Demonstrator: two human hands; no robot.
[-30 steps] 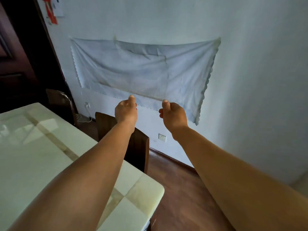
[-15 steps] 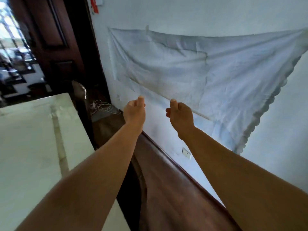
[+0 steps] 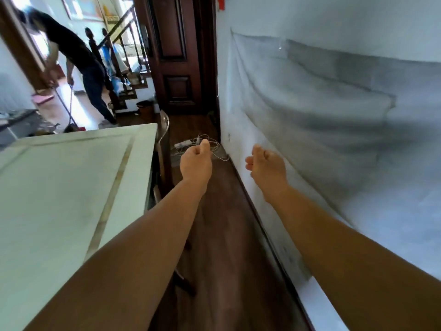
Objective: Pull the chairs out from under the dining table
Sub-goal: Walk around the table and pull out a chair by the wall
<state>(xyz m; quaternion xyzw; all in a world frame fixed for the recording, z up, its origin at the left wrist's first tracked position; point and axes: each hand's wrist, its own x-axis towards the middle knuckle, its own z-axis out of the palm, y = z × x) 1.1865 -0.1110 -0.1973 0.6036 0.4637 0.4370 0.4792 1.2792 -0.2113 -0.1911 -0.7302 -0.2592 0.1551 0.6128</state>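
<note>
The pale marble dining table (image 3: 71, 187) fills the left side. Along its right edge a dark wooden chair (image 3: 164, 149) is tucked in, its curved back top showing beyond the table's far corner. A nearer chair is mostly hidden by my left forearm; only dark legs (image 3: 185, 280) show by the floor. My left hand (image 3: 196, 161) is stretched forward over the floor, fingers curled shut, holding nothing. My right hand (image 3: 267, 167) is level with it near the wall, also loosely closed and empty.
A narrow strip of dark wood floor (image 3: 226, 235) runs between table and white wall (image 3: 334, 25). A grey cloth (image 3: 322, 115) hangs on the wall. A power strip with tangled cable (image 3: 191, 144) lies ahead. A dark door (image 3: 176, 56) and a person sweeping (image 3: 78, 65) are beyond.
My view has swung left, from facing the wall cloth to looking down the gap along the table's side. Both hands stay stretched forward and closed.
</note>
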